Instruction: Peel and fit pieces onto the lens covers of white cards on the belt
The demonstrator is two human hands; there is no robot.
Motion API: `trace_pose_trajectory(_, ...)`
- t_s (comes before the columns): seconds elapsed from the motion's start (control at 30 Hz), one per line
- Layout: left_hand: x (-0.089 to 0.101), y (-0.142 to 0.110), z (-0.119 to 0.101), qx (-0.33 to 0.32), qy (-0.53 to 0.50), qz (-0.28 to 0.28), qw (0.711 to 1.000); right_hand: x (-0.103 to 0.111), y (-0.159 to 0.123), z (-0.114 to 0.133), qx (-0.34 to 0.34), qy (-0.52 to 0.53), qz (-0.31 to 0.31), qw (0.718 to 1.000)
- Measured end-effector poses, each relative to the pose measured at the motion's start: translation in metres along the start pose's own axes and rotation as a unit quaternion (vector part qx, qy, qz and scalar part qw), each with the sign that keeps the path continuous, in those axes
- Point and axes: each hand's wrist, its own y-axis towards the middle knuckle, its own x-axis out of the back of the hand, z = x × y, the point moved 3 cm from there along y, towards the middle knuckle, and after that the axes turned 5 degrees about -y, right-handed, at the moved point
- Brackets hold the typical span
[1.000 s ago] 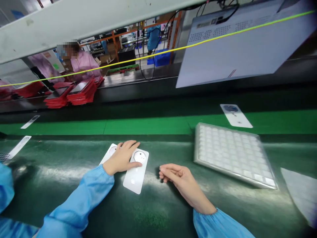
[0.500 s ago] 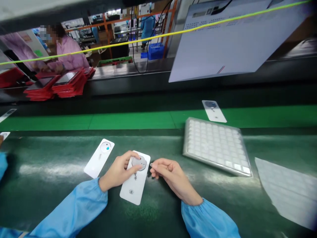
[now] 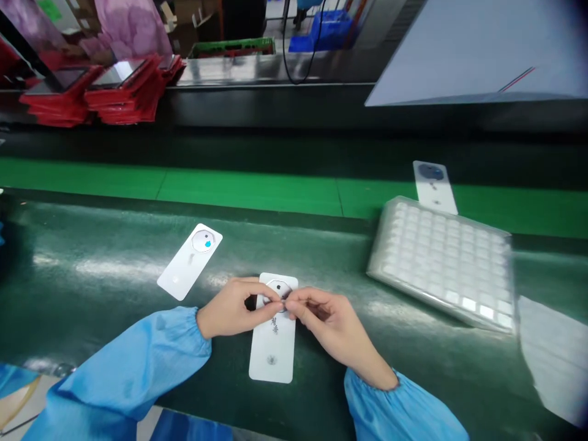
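Note:
A white phone back cover with a round camera area lies flat on the green bench in front of me. Over that round area my left hand and my right hand meet fingertip to fingertip. Both pinch at a tiny piece, too small and too covered to name. The fingers partly hide the camera circle. To the left lies a second white back cover, tilted, with a blue dot in its circle; neither hand touches it.
A clear tray with rows of small white pieces stands at the right, beside a translucent sheet. Behind it, another back cover lies on the bright green strip. Stacked red sleeves and a person in pink are beyond.
My left hand has left its hold on the cover and now pinches beside my right fingertips above the camera circle. The cover has turned more upright. My view has tipped downward.

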Motion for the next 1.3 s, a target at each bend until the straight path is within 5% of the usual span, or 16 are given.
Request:
trace_pose_trajectory(0.23, -0.002, -0.002, 0.001, 0.011, 0.011, 0.002, 1.0, -0.003, -0.006, 0.001, 0.109, -0.149, -0.054, 0.981)
trace_pose_trajectory(0.37, 0.0, -0.001, 0.0, 0.037, -0.009, 0.009, 0.999, -0.002, -0.008, 0.009, 0.243, -0.239, -0.125, 0.932)
trace_pose_trajectory(0.47, 0.001, -0.001, 0.0, 0.064, -0.034, 0.008, 0.997, -0.003, -0.013, 0.01, 0.327, -0.302, -0.121, 0.887)
trace_pose_trajectory(0.63, -0.001, -0.002, 0.008, 0.154, -0.141, 0.03, 0.977, -0.004, -0.02, 0.008, 0.387, -0.359, -0.125, 0.84)
trace_pose_trajectory(0.8, -0.002, -0.003, 0.01, 0.177, -0.206, 0.029, 0.962, -0.006, -0.014, 0.014, 0.348, -0.289, -0.148, 0.88)
trace_pose_trajectory(1.0, -0.002, -0.005, 0.005, 0.134, -0.092, 0.013, 0.987, -0.005, -0.006, 0.013, 0.216, -0.188, -0.104, 0.952)
trace_pose_trajectory(1.3, 0.0, -0.004, 0.005, 0.081, -0.028, 0.027, 0.996, -0.005, -0.007, 0.011, 0.159, -0.194, -0.065, 0.966)
